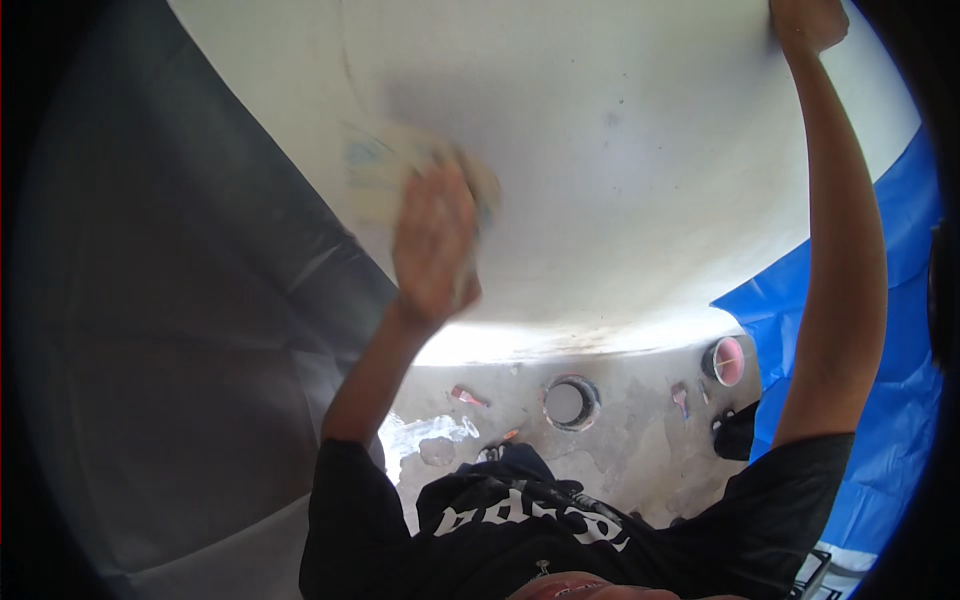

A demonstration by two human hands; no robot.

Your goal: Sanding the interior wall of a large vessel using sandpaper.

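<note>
Far left we see a dark grey plastic sheet (180, 300) hanging beside the big off-white curved wall (620, 170), which fills the top-centre of view. Our left hand (432, 245) is raised flat against that wall, fingers curled over a blurred pale rag or paper pad w/ bluish marks (385, 170), pressed onto the surface; hand is motion-blurred, so can't tell how tight the hold is. Below, on the stained concrete floor (620, 450): a round open tin w/ grey contents (570, 403), then a small pink-rimmed round tub (726, 361). Our right hand (808, 22) is up at the top edge, palm on the wall, nothing visibly in it; fingers cut off by frame. Blue tarp (890, 400) at far right.
</note>
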